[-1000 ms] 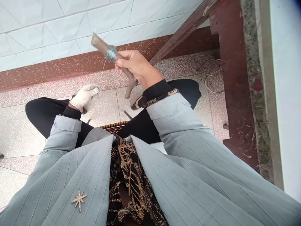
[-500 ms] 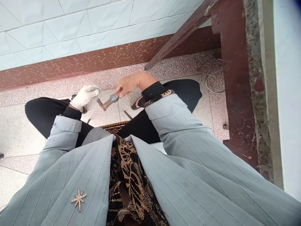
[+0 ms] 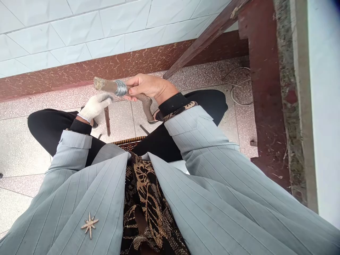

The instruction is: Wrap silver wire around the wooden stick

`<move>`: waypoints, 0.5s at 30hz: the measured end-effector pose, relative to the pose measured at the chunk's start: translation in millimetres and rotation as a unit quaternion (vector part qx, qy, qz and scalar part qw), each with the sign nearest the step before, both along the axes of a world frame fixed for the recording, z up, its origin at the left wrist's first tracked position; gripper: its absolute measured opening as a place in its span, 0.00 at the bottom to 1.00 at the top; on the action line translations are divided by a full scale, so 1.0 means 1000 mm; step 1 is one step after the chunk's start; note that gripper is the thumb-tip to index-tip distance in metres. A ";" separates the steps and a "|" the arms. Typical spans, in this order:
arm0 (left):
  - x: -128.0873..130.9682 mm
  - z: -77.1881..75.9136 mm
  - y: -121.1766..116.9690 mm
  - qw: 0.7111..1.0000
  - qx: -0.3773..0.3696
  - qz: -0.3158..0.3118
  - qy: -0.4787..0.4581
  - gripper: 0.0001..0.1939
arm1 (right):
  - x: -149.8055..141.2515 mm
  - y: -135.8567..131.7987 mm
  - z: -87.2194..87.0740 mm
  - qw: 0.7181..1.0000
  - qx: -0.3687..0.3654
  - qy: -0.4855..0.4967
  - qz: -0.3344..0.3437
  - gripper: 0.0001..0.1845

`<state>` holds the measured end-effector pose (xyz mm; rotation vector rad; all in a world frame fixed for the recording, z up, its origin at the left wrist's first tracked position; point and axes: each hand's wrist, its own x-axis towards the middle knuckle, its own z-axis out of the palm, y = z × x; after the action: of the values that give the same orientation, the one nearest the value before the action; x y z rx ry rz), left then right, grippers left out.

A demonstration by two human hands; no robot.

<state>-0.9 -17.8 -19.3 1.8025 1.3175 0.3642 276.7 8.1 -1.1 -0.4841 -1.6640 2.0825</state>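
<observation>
My bare right hand [image 3: 147,86] is closed around a forked brown wooden stick [image 3: 106,85] that has a coil of grey wire [image 3: 120,88] wound round it. The stick lies almost level and points left, its lower prong [image 3: 147,108] hanging below my fingers. My left hand [image 3: 94,106], in a white glove, is closed in a fist just under the stick's free end. A thin dark rod [image 3: 107,121] hangs straight down from that fist. Whether a wire runs between the coil and the glove I cannot make out.
I sit with black trouser legs [image 3: 50,127] spread over a speckled tiled floor [image 3: 21,148]. A white tiled wall [image 3: 79,28] with a red-brown skirting [image 3: 53,76] is ahead. A brown wooden beam [image 3: 207,33] leans at the right, with loose white wire [image 3: 236,88] near it.
My right hand swung the wire-wound stick down towards the glove, then raised it again to lie level above the left fist. The gloved hand stayed put.
</observation>
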 end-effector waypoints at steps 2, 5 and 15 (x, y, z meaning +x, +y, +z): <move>-0.005 -0.003 0.003 0.994 0.005 -0.032 0.109 0.16 | 0.000 0.001 -0.001 1.000 -0.002 0.027 0.005 0.29; -0.009 -0.005 0.003 0.950 0.007 -0.111 0.290 0.23 | 0.003 0.004 -0.001 0.999 0.011 0.040 0.019 0.28; 0.002 -0.010 -0.001 0.957 0.055 -0.133 0.250 0.32 | -0.006 0.002 -0.006 0.998 0.041 -0.041 0.023 0.16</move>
<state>0.7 -18.9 -29.2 2.2279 1.3770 -0.1857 270.8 9.6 -7.1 -0.5172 -1.8153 2.0422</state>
